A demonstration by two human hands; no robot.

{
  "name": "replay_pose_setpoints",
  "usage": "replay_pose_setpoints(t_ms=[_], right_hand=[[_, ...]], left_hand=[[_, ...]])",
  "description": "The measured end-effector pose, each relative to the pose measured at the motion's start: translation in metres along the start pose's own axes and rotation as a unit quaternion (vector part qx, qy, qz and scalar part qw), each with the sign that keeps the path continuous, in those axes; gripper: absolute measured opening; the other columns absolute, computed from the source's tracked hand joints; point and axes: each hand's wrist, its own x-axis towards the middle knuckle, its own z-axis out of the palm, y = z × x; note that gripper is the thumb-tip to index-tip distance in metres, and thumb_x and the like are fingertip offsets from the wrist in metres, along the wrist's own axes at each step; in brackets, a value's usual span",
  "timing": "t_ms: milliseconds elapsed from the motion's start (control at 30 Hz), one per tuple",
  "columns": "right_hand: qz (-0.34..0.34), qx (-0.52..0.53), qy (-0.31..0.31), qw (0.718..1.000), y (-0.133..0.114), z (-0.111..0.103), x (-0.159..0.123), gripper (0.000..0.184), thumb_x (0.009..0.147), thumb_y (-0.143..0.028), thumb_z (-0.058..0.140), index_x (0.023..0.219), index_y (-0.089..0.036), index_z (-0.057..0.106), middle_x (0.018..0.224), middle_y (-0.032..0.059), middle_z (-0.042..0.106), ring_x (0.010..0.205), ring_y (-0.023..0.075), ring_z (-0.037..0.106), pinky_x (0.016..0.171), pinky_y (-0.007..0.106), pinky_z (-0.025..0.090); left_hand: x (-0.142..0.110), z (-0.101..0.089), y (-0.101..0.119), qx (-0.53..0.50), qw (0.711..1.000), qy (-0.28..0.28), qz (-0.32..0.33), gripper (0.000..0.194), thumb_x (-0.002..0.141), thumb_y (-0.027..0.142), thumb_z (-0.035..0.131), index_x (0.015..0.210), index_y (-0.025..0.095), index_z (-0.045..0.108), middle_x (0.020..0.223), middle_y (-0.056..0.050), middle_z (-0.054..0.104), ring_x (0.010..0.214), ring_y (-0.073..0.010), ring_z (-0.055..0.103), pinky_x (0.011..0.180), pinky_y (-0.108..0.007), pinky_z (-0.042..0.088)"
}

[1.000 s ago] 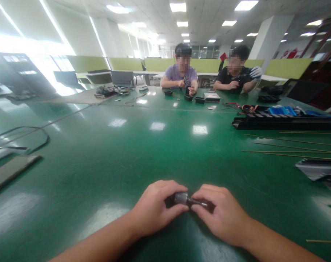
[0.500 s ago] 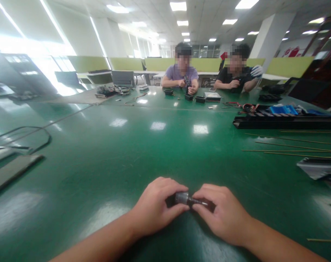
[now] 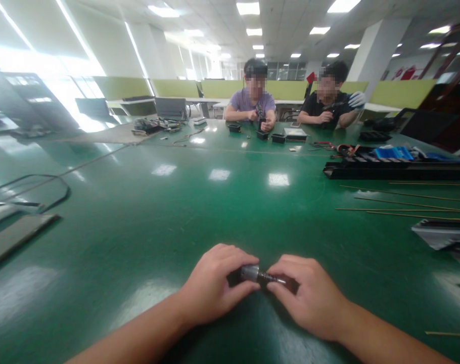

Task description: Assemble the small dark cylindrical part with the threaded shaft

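Note:
Both my hands rest low on the green table (image 3: 215,212) and grip one small dark part with a grey metal cylinder end (image 3: 253,274). My left hand (image 3: 211,285) is closed round the grey cylinder end, thumb and fingers pinching it. My right hand (image 3: 309,296) is closed on the thin dark shaft end of the same part, which lies level between the two hands. Most of the part is hidden by my fingers.
A long black tray (image 3: 397,171) with blue and red items lies at the right, thin rods (image 3: 404,202) in front of it, a silvery bag (image 3: 442,233) nearer. A black cable (image 3: 51,182) and flat panel (image 3: 13,237) lie left. Two people (image 3: 255,103) sit opposite with small black boxes (image 3: 277,137).
My hands stay almost still; the left fingers have shifted slightly on the grey cylinder end, which now sits a little more to the left and higher.

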Motion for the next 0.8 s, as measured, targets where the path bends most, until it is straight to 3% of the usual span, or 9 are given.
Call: replay_pose_setpoints(t_ms=[800], right_hand=[[0.003,0.007,0.013,1.0,0.0028,0.0012,0.0007,0.007,0.086,-0.019,0.063,0.087,-0.02,0.07,0.076,0.0012,0.064,0.067,0.0151,0.056,0.062,0.027,0.038]], left_hand=[[0.0006,-0.0009,-0.0025,0.0,1.0,0.009,0.006,0.027,0.084,0.032,0.073,0.109,0.024,0.068,0.1,-0.003,0.072,0.092,-0.0198,0.064,0.086,-0.034,0.047]])
